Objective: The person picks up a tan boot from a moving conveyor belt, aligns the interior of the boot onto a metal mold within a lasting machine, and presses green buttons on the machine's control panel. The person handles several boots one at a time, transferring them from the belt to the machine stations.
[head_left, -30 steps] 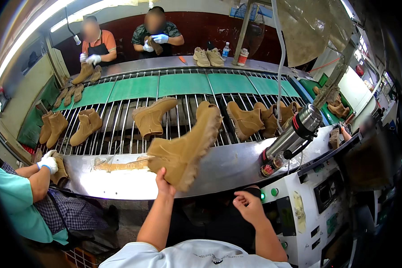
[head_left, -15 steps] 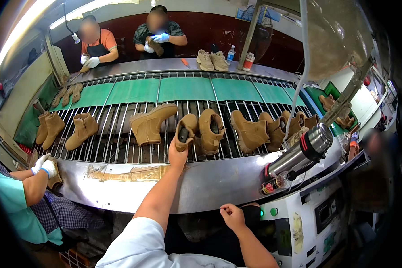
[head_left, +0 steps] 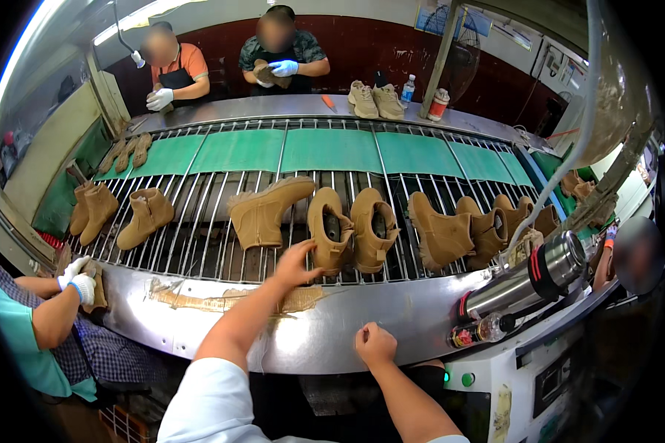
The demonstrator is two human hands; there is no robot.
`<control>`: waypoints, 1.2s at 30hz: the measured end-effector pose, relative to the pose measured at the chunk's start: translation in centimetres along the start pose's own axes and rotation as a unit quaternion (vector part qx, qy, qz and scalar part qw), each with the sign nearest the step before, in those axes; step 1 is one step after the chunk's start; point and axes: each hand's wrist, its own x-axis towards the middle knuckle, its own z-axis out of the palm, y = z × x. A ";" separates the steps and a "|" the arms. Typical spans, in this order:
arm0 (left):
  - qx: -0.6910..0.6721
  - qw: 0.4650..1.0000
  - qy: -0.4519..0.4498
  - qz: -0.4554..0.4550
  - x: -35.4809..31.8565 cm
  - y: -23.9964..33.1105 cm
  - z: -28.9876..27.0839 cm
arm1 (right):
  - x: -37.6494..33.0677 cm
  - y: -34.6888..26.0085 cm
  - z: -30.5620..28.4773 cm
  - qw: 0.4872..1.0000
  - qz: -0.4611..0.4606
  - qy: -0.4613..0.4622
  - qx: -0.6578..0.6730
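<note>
Tan ankle boots stand and lie on the metal bars of a conveyor (head_left: 192, 255). My left hand (head_left: 297, 266) is beside a boot (head_left: 331, 240) whose opening faces me, its fingers apart around the boot's near left side; whether they touch it I cannot tell. Close to the right of that boot is another boot (head_left: 373, 236) turned the same way. To the left, one boot (head_left: 266, 214) lies on its side with its sole up and to the left. My right hand (head_left: 375, 345) hovers over the steel front ledge, fingers curled, nothing visible in it.
Several more boots (head_left: 440, 232) stand to the right. A steel flask (head_left: 521, 277) and a small clear bottle (head_left: 480, 330) lean at the right of the ledge (head_left: 222, 336). Co-workers sit across the conveyor; a gloved hand (head_left: 81, 284) works at the left. Beige sneakers (head_left: 374, 100) stand opposite.
My left hand has let go of the boot, which now stands on the bars beside the other boot. My right hand has risen over the ledge. The view has shifted slightly.
</note>
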 end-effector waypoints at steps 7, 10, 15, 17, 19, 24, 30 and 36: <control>0.458 0.828 -0.289 0.145 2.7 -8.7 -6.7 | 0.0 -0.5 -0.2 0.997 0.047 -0.047 0.037; 0.502 0.755 -0.411 0.092 5.0 -7.4 -5.5 | -0.4 -0.1 0.2 0.996 0.068 -0.044 0.048; 0.477 0.743 -0.470 0.016 7.8 -8.1 -6.5 | -0.2 0.2 0.4 0.997 0.036 -0.021 0.061; 0.455 0.796 -0.399 -0.017 8.8 -6.8 -6.8 | -0.1 0.2 0.7 0.998 0.037 -0.010 0.055; 0.416 0.850 -0.318 -0.063 9.8 -4.1 -8.4 | -0.4 0.3 0.7 0.996 0.045 -0.009 0.074; 0.313 0.938 -0.070 -0.130 13.4 1.0 -17.2 | -0.4 0.0 0.8 0.995 0.045 -0.017 0.091; 0.168 0.969 -0.122 -0.132 9.2 18.3 -22.1 | -1.4 -0.1 0.8 0.962 0.104 -0.010 0.252; -0.026 0.980 -0.090 -0.174 -0.2 32.5 -23.3 | -8.0 -11.8 -7.1 0.258 0.227 -0.356 0.869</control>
